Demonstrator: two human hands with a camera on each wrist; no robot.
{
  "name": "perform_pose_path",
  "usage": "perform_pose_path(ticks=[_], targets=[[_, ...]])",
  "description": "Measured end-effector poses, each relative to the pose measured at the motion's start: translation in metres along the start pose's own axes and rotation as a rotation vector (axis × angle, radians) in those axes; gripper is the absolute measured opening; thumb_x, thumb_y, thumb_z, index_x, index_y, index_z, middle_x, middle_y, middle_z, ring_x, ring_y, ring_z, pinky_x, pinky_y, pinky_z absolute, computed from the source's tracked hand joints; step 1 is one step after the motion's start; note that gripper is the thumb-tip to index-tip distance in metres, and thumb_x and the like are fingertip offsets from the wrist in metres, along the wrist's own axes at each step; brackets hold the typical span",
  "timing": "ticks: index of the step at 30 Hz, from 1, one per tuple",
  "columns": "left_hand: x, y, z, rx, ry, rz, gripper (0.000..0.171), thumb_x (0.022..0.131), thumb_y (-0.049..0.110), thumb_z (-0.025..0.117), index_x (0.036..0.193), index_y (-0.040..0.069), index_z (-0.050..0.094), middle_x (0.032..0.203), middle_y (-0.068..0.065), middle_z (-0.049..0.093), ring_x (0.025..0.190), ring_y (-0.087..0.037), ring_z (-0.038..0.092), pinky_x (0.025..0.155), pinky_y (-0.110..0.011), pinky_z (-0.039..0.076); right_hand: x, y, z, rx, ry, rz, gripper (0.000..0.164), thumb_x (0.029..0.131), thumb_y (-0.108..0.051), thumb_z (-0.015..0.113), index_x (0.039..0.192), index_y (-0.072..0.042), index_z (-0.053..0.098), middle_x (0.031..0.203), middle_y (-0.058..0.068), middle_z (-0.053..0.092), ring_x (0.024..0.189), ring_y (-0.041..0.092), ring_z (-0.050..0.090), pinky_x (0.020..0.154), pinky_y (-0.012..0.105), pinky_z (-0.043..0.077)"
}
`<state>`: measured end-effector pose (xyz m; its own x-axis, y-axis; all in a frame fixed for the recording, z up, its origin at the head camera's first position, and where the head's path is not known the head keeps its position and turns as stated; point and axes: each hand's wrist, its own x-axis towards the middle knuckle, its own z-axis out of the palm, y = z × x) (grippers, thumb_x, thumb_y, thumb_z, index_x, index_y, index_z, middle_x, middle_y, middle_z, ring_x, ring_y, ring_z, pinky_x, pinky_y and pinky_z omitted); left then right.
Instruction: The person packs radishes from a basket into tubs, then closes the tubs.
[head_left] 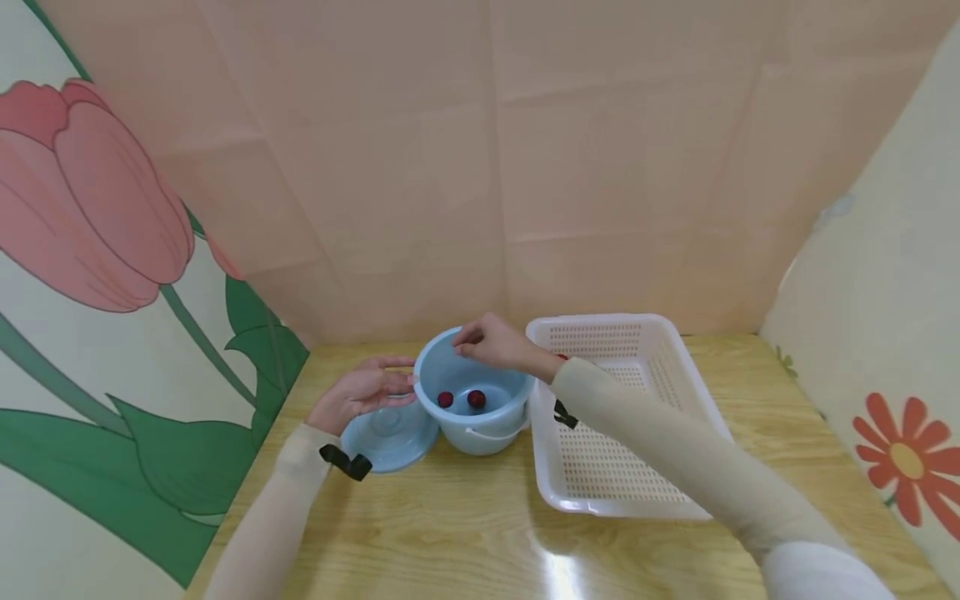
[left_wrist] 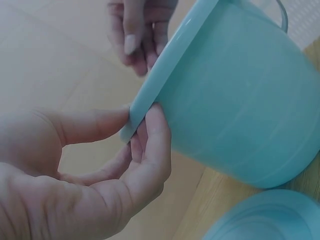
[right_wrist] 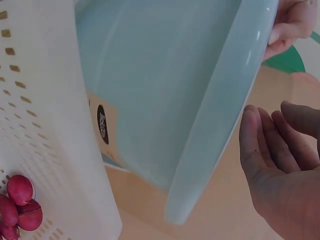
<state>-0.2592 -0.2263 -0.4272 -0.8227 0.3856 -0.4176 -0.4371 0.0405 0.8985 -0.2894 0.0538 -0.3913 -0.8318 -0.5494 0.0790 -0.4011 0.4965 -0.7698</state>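
Observation:
My left hand (head_left: 365,387) grips the rim of a light-blue plastic bucket (head_left: 480,446), thumb on one side and fingers on the other in the left wrist view. The bucket leans toward me, its mouth facing the head camera. Two small round dark-red fruits (head_left: 476,399) lie inside it. Over the bucket's mouth is my right hand (head_left: 491,342), fingers loosely bent; nothing shows between thumb and fingers in the right wrist view (right_wrist: 282,145). More red fruits (right_wrist: 21,190) sit together in the white basket (head_left: 551,492), mostly hidden by my right arm in the head view.
A round blue lid (head_left: 390,446) lies on the wooden table (head_left: 450,533), left of the bucket and under my left hand. The slotted basket stands close on the bucket's right. Behind the table rises a beige covered wall (head_left: 600,208), with flower-patterned panels at both sides.

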Motion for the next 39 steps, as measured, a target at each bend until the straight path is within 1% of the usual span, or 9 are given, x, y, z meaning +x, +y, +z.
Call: perform_pose_path(ticks=[3, 8, 12, 15, 18, 21, 27, 34, 39], targets=[[0.001, 0.000, 0.000, -0.022, -0.001, -0.006, 0.060, 0.104, -0.003, 0.058, 0.160, 0.001, 0.037, 0.123, -0.011, 0.070, 0.100, -0.017, 0.074, 0.093, -0.033, 0.063, -0.008, 0.002, -0.009, -0.009, 0.025, 0.007, 0.023, 0.099, -0.013, 0.071, 0.116, 0.000, 0.078, 0.112, 0.013, 0.080, 0.106, 0.023, 0.074, 0.092, 0.035, 0.061], [0.000, -0.001, 0.001, -0.037, 0.004, -0.007, 0.061, 0.103, -0.006, 0.058, 0.159, 0.002, 0.038, 0.132, -0.017, 0.066, 0.101, -0.018, 0.073, 0.100, -0.037, 0.061, -0.022, 0.016, -0.025, 0.013, 0.072, 0.024, 0.022, 0.099, -0.016, 0.072, 0.113, 0.000, 0.079, 0.102, 0.013, 0.080, 0.092, 0.016, 0.073, 0.081, 0.027, 0.059], [0.001, -0.001, 0.001, -0.014, 0.012, 0.003, 0.059, 0.103, -0.004, 0.059, 0.158, 0.001, 0.039, 0.131, -0.017, 0.069, 0.099, -0.017, 0.074, 0.094, -0.035, 0.063, -0.035, 0.034, -0.037, 0.026, 0.120, 0.039, 0.019, 0.099, -0.014, 0.071, 0.111, -0.001, 0.079, 0.104, 0.015, 0.080, 0.093, 0.017, 0.074, 0.083, 0.030, 0.062], [0.003, -0.002, 0.001, 0.000, 0.010, 0.012, 0.059, 0.104, -0.002, 0.059, 0.159, 0.000, 0.038, 0.123, -0.014, 0.073, 0.096, -0.015, 0.075, 0.088, -0.032, 0.064, -0.044, 0.050, -0.044, 0.016, 0.181, 0.056, 0.018, 0.100, -0.013, 0.070, 0.111, -0.002, 0.080, 0.109, 0.016, 0.080, 0.099, 0.022, 0.075, 0.088, 0.034, 0.063], [0.003, -0.002, 0.001, -0.006, 0.009, 0.016, 0.059, 0.104, -0.003, 0.059, 0.159, -0.001, 0.037, 0.117, -0.011, 0.075, 0.095, -0.015, 0.075, 0.085, -0.031, 0.065, -0.052, 0.068, -0.051, 0.001, 0.257, 0.084, 0.018, 0.100, -0.013, 0.070, 0.110, -0.001, 0.080, 0.110, 0.016, 0.079, 0.101, 0.026, 0.075, 0.089, 0.037, 0.063], [0.002, -0.002, 0.000, -0.002, 0.010, 0.015, 0.059, 0.104, -0.001, 0.060, 0.158, -0.001, 0.038, 0.118, -0.010, 0.074, 0.096, -0.015, 0.074, 0.087, -0.031, 0.065, -0.060, 0.085, -0.059, -0.028, 0.306, 0.126, 0.019, 0.100, -0.015, 0.071, 0.109, 0.000, 0.080, 0.108, 0.017, 0.079, 0.099, 0.027, 0.074, 0.087, 0.036, 0.062], [-0.002, -0.001, -0.001, 0.005, 0.007, 0.012, 0.059, 0.104, 0.000, 0.061, 0.158, 0.001, 0.040, 0.125, -0.012, 0.072, 0.097, -0.015, 0.075, 0.089, -0.031, 0.064, -0.075, 0.124, -0.068, -0.078, 0.315, 0.232, 0.021, 0.102, -0.021, 0.069, 0.110, -0.004, 0.079, 0.108, 0.015, 0.078, 0.092, 0.023, 0.070, 0.077, 0.029, 0.057], [-0.002, -0.002, 0.001, -0.041, 0.003, 0.004, 0.059, 0.103, -0.002, 0.061, 0.158, 0.002, 0.041, 0.134, -0.016, 0.068, 0.100, -0.017, 0.074, 0.090, -0.031, 0.064, -0.087, 0.162, -0.069, -0.134, 0.327, 0.253, 0.018, 0.100, -0.018, 0.071, 0.107, -0.003, 0.079, 0.108, 0.017, 0.079, 0.097, 0.028, 0.073, 0.088, 0.046, 0.062], [-0.003, -0.003, -0.001, -0.057, -0.012, 0.003, 0.061, 0.103, -0.004, 0.060, 0.159, 0.002, 0.038, 0.134, -0.017, 0.067, 0.099, -0.017, 0.074, 0.092, -0.033, 0.064, -0.091, 0.175, -0.065, -0.120, 0.325, 0.298, 0.021, 0.100, -0.016, 0.070, 0.112, 0.001, 0.076, 0.114, 0.022, 0.076, 0.103, 0.035, 0.073, 0.085, 0.045, 0.064]])
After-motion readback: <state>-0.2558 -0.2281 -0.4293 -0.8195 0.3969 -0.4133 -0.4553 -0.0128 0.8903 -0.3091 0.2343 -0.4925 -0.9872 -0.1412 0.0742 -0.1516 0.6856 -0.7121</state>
